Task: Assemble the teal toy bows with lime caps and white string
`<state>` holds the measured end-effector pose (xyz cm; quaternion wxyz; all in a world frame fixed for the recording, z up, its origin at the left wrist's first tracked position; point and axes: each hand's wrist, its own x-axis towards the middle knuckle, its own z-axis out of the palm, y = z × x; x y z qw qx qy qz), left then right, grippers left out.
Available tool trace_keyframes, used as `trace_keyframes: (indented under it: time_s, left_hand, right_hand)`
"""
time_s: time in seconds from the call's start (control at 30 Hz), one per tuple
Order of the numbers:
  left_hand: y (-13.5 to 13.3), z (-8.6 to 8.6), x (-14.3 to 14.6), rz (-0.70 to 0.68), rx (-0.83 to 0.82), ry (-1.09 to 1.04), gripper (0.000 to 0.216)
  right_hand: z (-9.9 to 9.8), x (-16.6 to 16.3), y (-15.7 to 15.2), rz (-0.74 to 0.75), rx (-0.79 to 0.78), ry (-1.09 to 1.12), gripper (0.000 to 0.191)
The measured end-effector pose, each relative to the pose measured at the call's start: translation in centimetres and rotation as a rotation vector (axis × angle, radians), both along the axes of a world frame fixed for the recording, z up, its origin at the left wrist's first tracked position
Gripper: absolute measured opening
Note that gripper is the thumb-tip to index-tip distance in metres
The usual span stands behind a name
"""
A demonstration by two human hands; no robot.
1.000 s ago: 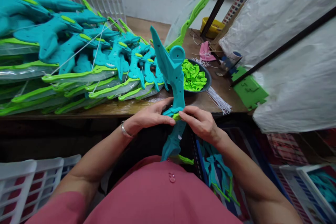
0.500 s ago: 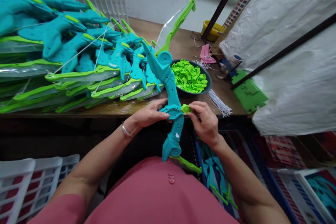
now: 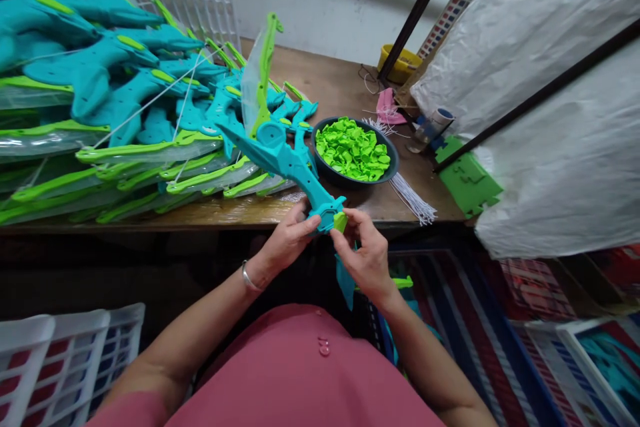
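My left hand (image 3: 290,240) is closed round the middle of a teal toy bow (image 3: 295,167), which tilts with its upper end to the left. Green limbs with clear plastic stick out from the bow's ends. Between the thumb and fingers of my right hand (image 3: 367,255) is a small lime-green plastic piece (image 3: 341,221), touching the bow's six-sided recess. My right hand partly hides the bow's lower half. Just beyond the hands stands a dark bowl (image 3: 320,161) heaped with similar green pieces (image 3: 355,150).
Many teal bows (image 3: 115,73) with green limbs are piled on the left of the wooden table (image 3: 315,70). White strings (image 3: 413,197), a green block (image 3: 467,177) and a yellow tub (image 3: 400,63) lie to the right. White plastic baskets (image 3: 65,360) stand below left.
The bow has tilted further left, its upper end swinging left and down. My right hand has moved left and brought the green piece onto the bow's recess.
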<state>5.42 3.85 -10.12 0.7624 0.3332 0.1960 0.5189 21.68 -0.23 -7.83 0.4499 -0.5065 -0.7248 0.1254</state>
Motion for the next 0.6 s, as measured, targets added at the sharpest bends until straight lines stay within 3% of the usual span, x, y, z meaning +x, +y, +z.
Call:
trace_keyframes:
  time_s: [0.2,0.33,0.6]
  left_hand:
    - [-2.0,-1.1,1.5,0.091,-0.055,-0.039,0.042]
    - [-2.3,-1.7,2.0,0.132,-0.037,-0.046,0.035]
    - [-2.7,-1.5,1.9,0.09,0.004,-0.016,0.033]
  right_hand:
    - [-1.3,-1.2,-1.0,-0.142,-0.029,0.011,0.036]
    - [-2.0,-1.0,-1.5,-0.152,0.032,-0.087,0.029]
    - [-3.9,0.5,-1.4,-0.13,0.213,-0.197,0.044]
